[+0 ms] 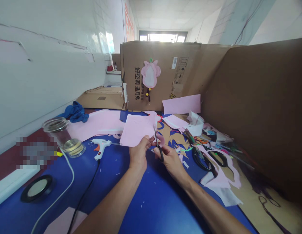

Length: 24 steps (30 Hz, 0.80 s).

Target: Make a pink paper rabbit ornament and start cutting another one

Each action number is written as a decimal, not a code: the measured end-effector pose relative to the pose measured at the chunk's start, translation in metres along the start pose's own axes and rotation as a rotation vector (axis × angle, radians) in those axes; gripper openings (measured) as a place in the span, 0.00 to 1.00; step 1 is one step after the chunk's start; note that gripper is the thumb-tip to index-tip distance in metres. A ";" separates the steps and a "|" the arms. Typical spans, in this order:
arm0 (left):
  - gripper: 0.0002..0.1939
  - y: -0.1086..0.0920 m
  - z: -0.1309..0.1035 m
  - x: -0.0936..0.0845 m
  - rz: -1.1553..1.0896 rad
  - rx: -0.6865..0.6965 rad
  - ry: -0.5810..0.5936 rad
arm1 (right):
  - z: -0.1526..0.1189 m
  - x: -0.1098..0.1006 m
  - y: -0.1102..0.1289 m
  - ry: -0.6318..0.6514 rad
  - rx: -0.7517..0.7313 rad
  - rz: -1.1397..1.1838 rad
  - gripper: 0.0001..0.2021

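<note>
A pink sheet [137, 129], felt or paper, is raised above the blue table with its right edge toward the scissors. My left hand [139, 153] is closed on the lower right corner of this sheet, thumb on top. In my right hand [169, 158] are dark-handled scissors [158, 149], fingers in the loops, blades pointing away from me along the sheet's right edge. How far the blades are apart I cannot tell. A curled pink strip [161, 140] shows just right of the blades. Left of the sheet lies a white glue gun [101, 147] with an orange trigger.
A cardboard box wall [187, 78] stands behind, with a pink flower-shaped piece [150, 75] hung on it. At left are a glass jar [59, 130], blue cloth [76, 112], black tape roll [37, 188] and cords. Pink offcuts [235, 169] and clutter cover the right side.
</note>
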<state>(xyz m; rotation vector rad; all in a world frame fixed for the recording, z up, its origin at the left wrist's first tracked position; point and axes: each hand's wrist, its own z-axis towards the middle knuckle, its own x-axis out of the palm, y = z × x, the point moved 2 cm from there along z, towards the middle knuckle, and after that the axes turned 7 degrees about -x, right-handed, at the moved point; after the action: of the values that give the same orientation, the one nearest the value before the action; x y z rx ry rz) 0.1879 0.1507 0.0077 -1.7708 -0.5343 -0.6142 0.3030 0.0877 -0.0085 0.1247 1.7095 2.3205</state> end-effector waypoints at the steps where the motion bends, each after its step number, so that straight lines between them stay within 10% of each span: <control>1: 0.16 0.000 0.001 -0.001 0.002 0.001 0.003 | 0.000 0.000 0.000 0.002 0.000 -0.008 0.25; 24: 0.17 0.000 0.001 -0.002 -0.048 0.023 -0.019 | -0.003 0.001 -0.007 0.029 -0.003 -0.073 0.25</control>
<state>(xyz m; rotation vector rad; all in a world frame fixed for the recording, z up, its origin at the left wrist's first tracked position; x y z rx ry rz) 0.1863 0.1514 0.0062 -1.7474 -0.5968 -0.6227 0.3024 0.0871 -0.0156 0.0283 1.6949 2.2826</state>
